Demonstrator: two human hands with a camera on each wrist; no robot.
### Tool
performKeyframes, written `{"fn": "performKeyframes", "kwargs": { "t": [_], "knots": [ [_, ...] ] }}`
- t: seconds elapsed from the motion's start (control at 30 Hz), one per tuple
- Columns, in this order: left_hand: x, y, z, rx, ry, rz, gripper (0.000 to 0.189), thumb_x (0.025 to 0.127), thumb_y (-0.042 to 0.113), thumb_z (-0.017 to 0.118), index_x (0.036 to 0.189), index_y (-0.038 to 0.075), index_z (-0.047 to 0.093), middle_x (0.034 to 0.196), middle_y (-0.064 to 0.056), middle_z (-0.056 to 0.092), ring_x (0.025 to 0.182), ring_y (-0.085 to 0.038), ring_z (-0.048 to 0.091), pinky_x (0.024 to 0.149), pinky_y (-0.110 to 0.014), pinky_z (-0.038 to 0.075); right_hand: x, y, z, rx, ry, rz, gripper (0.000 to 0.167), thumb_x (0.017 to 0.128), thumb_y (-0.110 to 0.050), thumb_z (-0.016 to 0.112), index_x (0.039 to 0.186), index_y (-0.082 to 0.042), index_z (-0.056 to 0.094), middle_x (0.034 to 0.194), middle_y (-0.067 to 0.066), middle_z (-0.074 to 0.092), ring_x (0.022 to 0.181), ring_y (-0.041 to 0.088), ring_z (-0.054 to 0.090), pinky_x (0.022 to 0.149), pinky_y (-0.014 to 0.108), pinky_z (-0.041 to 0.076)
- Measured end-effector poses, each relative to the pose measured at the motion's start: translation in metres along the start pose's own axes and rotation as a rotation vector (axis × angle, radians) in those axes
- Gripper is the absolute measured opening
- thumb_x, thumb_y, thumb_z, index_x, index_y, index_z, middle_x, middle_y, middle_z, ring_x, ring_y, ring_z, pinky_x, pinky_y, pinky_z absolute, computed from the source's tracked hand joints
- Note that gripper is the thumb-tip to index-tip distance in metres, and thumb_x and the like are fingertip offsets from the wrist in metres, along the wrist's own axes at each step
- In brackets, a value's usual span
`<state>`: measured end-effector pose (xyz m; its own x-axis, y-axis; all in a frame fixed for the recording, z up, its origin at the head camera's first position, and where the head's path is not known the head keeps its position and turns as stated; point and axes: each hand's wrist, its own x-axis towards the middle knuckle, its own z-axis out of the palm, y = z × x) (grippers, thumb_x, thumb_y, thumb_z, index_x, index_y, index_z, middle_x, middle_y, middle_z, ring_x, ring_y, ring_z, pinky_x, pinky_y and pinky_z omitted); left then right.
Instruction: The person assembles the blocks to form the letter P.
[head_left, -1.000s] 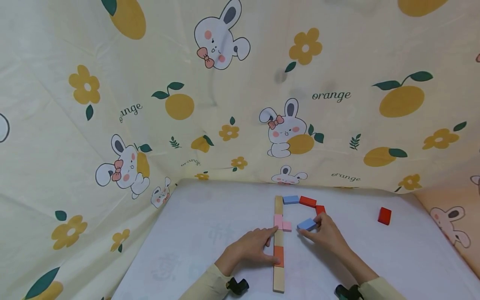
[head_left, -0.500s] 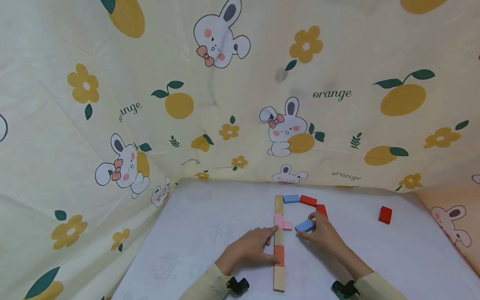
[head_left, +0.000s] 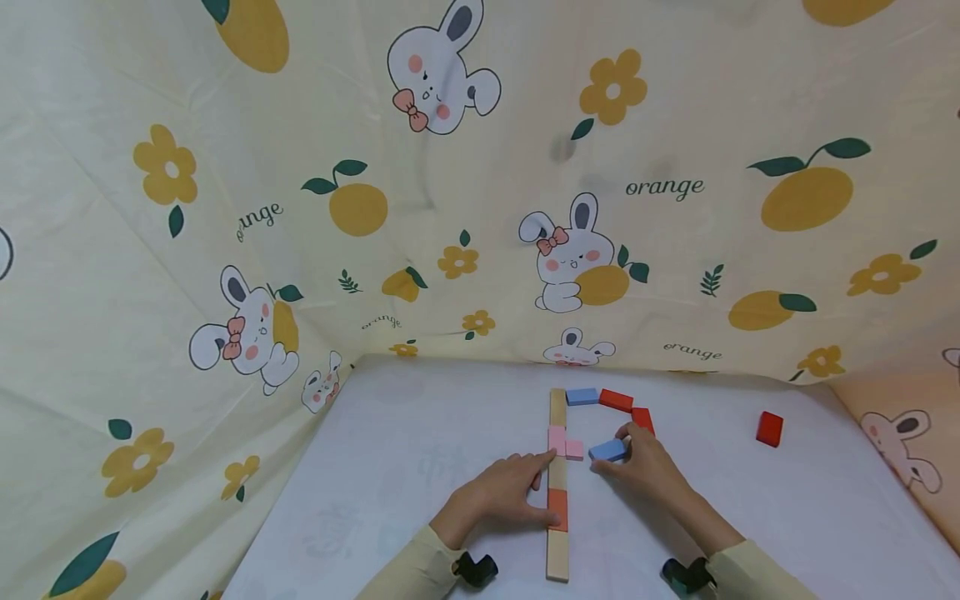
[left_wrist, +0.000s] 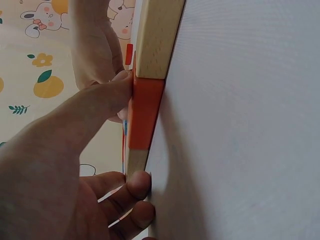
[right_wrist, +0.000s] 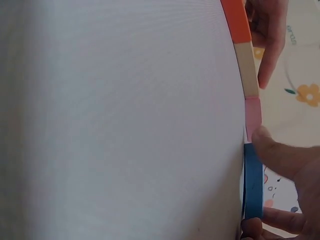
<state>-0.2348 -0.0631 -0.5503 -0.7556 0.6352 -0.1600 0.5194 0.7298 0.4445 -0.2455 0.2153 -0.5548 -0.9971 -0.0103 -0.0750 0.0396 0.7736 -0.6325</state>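
Observation:
A straight column of wooden blocks runs toward me on the white tabletop, with an orange block (head_left: 557,504) and a pink block (head_left: 557,438) among plain ones. My left hand (head_left: 501,493) rests along it, thumb on the orange block and index fingertip at the pink one. Between thumb and fingers of my right hand (head_left: 654,468) is a blue block (head_left: 606,451), pinched by its ends. Its left end is close to a small pink block (head_left: 574,451) that branches off the column. In the right wrist view the blue block (right_wrist: 254,180) lies low over the table.
From the column's far end curve another blue block (head_left: 582,397), a red block (head_left: 616,401) and a second red block (head_left: 642,418), partly behind my right fingers. A loose red block (head_left: 769,429) lies at the right. A printed cloth (head_left: 450,250) hangs behind the table.
My right hand has shifted slightly left with the blue block, bringing it nearer the small pink block. The left hand stays in place.

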Motion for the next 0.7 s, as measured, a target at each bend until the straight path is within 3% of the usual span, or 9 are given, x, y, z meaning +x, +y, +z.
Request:
{"fn": "performKeyframes", "kwargs": {
  "t": [0.5,0.7],
  "knots": [
    [-0.0016,0.0015,-0.0019,-0.025,-0.008,-0.009,0.099,0.088,0.065,0.080,0.168,0.023,0.039,0.094,0.010,0.053,0.084,-0.004,0.045,0.069,-0.025,0.036,0.0020,0.0052,-0.0027,0.083,-0.026,-0.046,0.050,0.088,-0.011,0.089,0.123,0.001,0.056,0.095,0.010,0.063,0.087,0.024,0.060,0.077,0.036,0.059],
    [-0.0008,0.0023,-0.0014,-0.015,-0.012,-0.017,0.098,0.089,0.064,0.080,0.168,0.024,0.038,0.094,0.010,0.053,0.084,-0.005,0.046,0.069,-0.025,0.037,0.0017,0.0044,-0.0025,0.076,-0.024,-0.042,0.048,0.088,-0.009,0.088,0.123,0.002,0.057,0.091,0.009,0.060,0.085,0.022,0.057,0.073,0.033,0.056]
  ]
}}
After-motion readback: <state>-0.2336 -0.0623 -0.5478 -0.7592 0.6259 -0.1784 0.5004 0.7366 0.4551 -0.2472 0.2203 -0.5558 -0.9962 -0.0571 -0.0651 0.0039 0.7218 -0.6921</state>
